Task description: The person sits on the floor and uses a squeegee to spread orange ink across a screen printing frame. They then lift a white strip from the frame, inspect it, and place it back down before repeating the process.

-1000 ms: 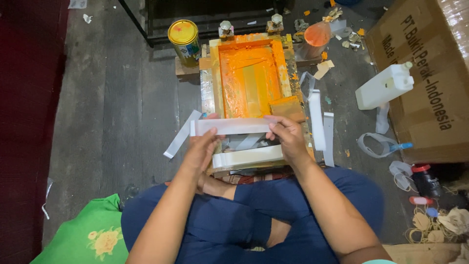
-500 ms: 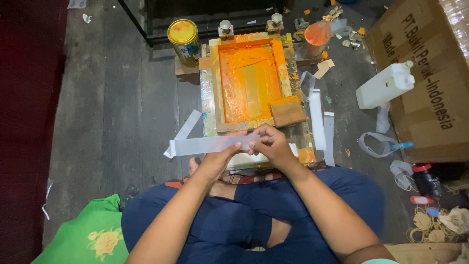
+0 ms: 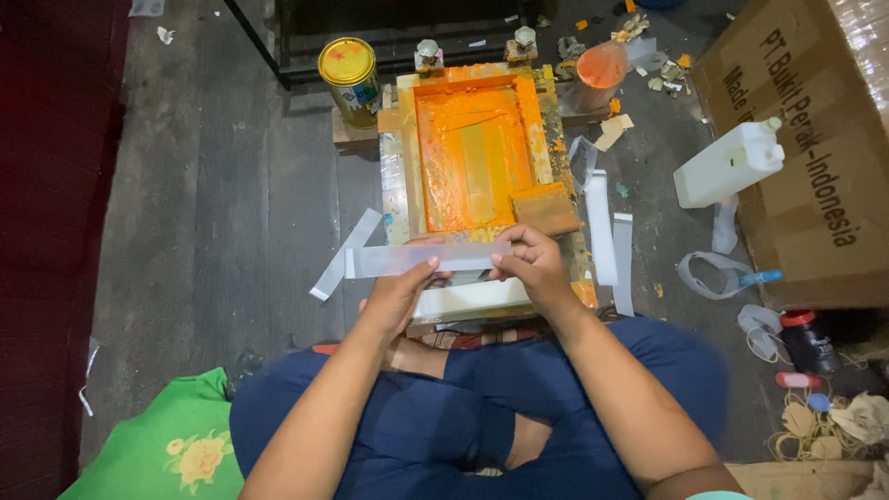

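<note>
Strip: long translucent white plastic strip, long axis left-right, just before orange-stained wooden screen frame.
Grip: left hand pinching middle; right hand pinching right end.

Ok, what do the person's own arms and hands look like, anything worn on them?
Both forearms are bare, no sleeves showing. The left hand and right hand wear no gloves; I see no rings, watch or bracelet. A sliver of light teal fabric shows near the right arm.
</note>
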